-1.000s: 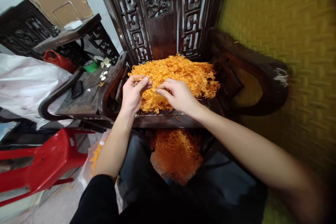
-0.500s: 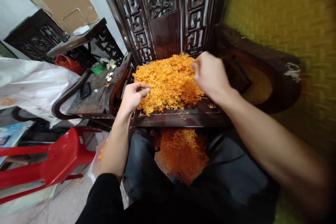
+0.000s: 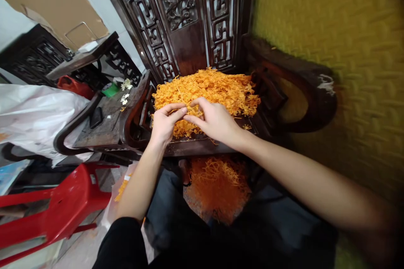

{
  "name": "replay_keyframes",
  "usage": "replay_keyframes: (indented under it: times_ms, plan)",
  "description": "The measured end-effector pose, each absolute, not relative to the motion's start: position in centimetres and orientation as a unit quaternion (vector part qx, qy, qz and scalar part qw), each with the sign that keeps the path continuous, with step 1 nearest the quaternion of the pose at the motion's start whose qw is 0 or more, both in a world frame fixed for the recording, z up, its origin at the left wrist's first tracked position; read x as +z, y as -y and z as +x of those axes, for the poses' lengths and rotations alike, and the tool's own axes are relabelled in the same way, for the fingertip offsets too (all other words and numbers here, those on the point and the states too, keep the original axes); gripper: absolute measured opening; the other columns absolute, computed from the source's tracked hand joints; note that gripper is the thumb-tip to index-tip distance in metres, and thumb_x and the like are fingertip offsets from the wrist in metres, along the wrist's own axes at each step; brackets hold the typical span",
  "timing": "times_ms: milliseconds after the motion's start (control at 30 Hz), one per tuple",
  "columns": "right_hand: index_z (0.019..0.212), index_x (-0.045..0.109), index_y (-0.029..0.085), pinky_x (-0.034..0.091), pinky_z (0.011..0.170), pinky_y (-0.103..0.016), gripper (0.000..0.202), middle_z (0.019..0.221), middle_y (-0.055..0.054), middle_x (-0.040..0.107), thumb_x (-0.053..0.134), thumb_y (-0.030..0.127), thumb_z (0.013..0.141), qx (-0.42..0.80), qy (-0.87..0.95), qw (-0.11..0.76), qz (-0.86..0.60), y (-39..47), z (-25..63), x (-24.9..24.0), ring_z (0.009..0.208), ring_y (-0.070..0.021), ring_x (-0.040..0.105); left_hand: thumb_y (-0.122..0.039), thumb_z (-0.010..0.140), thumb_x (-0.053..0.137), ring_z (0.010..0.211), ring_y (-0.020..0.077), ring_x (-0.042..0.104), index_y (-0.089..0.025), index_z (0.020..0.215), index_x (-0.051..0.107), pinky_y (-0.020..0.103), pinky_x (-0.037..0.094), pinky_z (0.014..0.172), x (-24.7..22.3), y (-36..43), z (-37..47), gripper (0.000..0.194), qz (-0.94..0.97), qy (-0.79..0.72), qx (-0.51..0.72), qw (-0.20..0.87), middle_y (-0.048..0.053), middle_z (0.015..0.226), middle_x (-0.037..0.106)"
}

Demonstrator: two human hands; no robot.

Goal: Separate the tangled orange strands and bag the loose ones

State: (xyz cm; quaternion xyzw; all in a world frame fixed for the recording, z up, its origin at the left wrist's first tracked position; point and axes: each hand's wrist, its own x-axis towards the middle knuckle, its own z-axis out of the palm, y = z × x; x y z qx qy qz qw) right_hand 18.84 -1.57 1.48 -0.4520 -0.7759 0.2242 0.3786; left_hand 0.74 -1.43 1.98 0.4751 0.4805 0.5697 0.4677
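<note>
A heap of orange, stringy plastic-looking pieces point(image 3: 217, 86) covers the seat of a dark carved wooden chair point(image 3: 189, 48). Over the heap's front left part, my left hand point(image 3: 166, 124) has its thumb and forefinger pinched together. My right hand point(image 3: 216, 122) meets it there, thumb and forefinger curved toward the left fingertips. Whatever lies between the fingertips is too small to tell from the orange heap behind. Below the seat, between my knees, is a darker orange mass of thin strands point(image 3: 217, 185).
At the left stands a red plastic chair point(image 3: 69, 201). A second wooden chair holds a dark phone-like object point(image 3: 96, 117), a green tape roll point(image 3: 110, 89) and small white pieces point(image 3: 126, 85). White plastic sheeting point(image 3: 34, 113) lies beyond. The curved armrest point(image 3: 303, 113) borders the right.
My right hand has moved left from the heap's right side to meet my left hand. My left hand stays pinched at the heap's front left. The view has shifted slightly.
</note>
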Motion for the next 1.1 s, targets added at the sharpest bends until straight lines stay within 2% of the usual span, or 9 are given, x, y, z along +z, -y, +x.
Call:
replay_keyframes:
  times_ms: [100,267,400,600,767,867,933,1033,1100]
  plan:
    - [0.115,0.066,0.014,0.039,0.07,-0.034,0.033,0.096,-0.011,0.074,0.059,0.043,0.1,0.203,0.775,0.398,-0.447,1.0,18.7,1.0,0.078,-0.0216,0.063,-0.027,0.06,0.095,0.071,0.0111,0.068,-0.016,0.085,0.08,0.026,0.059,0.071,2.1,1.5,1.2,0.031,0.47,-0.474,0.572,0.477,0.002,0.083,0.075]
    - [0.087,0.061,0.017,0.035,0.064,-0.031,0.018,0.08,-0.005,0.07,0.057,0.029,0.099,0.237,0.78,0.418,-0.401,0.6,18.4,1.3,0.065,-0.0151,0.056,-0.017,0.059,0.089,0.066,0.0092,0.061,-0.014,0.082,0.07,0.024,0.054,0.066,2.5,1.5,2.5,0.03,0.386,-0.442,0.627,0.511,-0.001,0.074,0.065]
    - [0.085,0.058,0.017,0.034,0.062,-0.031,0.017,0.075,-0.005,0.067,0.055,0.027,0.098,0.23,0.771,0.436,-0.403,1.0,17.6,1.6,0.061,-0.0142,0.052,-0.002,0.064,0.074,0.07,0.0084,0.06,-0.015,0.085,0.062,0.021,0.048,0.068,2.7,0.9,3.5,0.027,0.328,-0.404,0.673,0.526,-0.001,0.075,0.061]
    - [0.087,0.055,0.018,0.038,0.065,-0.034,0.014,0.078,-0.008,0.068,0.053,0.028,0.097,0.215,0.769,0.426,-0.425,2.0,17.2,1.7,0.068,-0.0191,0.059,0.0,0.074,0.055,0.058,0.0073,0.049,-0.019,0.084,0.058,0.024,0.048,0.068,2.6,-2.4,-0.6,0.022,0.228,-0.418,0.753,0.453,-0.005,0.066,0.051]
    - [0.087,0.055,0.02,0.045,0.061,-0.031,0.013,0.079,-0.007,0.071,0.059,0.03,0.094,0.389,0.686,0.444,-0.425,0.5,19.1,2.2,0.068,-0.018,0.067,-0.013,0.074,0.073,0.075,0.0106,0.061,-0.018,0.09,0.069,0.026,0.054,0.074,2.5,-2.2,-2.8,0.018,0.34,-0.426,0.702,0.46,0.0,0.08,0.062]
    - [0.091,0.051,0.022,0.043,0.049,-0.027,0.012,0.085,-0.006,0.071,0.063,0.025,0.089,0.505,0.604,0.472,-0.397,-0.5,20.0,2.2,0.066,-0.0175,0.069,-0.019,0.065,0.088,0.075,0.0096,0.062,-0.018,0.091,0.072,0.025,0.056,0.073,2.4,-1.3,-2.4,0.03,0.42,-0.423,0.683,0.422,-0.001,0.083,0.063]
    - [0.101,0.055,0.022,0.042,0.044,-0.027,0.012,0.081,-0.003,0.069,0.061,0.028,0.091,0.54,0.582,0.473,-0.382,-0.8,20.3,2.2,0.059,-0.0158,0.066,-0.019,0.059,0.092,0.069,0.0083,0.061,-0.018,0.09,0.072,0.025,0.057,0.072,2.4,-0.8,-2.2,0.038,0.426,-0.42,0.679,0.425,-0.002,0.078,0.062]
    - [0.11,0.07,0.02,0.056,0.058,-0.035,0.027,0.081,-0.005,0.073,0.056,0.04,0.098,0.471,0.649,0.448,-0.395,-0.8,20.3,2.1,0.066,-0.0184,0.069,-0.018,0.055,0.094,0.067,0.0084,0.062,-0.018,0.092,0.071,0.024,0.058,0.07,2.5,-0.4,-2.2,0.043,0.42,-0.404,0.675,0.451,-0.003,0.077,0.063]
    - [0.118,0.075,0.018,0.06,0.088,-0.044,0.036,0.106,-0.01,0.078,0.058,0.043,0.098,0.385,0.707,0.436,-0.402,-0.8,20.1,1.9,0.096,-0.0245,0.075,-0.017,0.056,0.093,0.069,0.0089,0.062,-0.018,0.093,0.071,0.025,0.06,0.071,2.7,-0.1,-2.1,0.044,0.428,-0.393,0.667,0.466,-0.002,0.08,0.064]
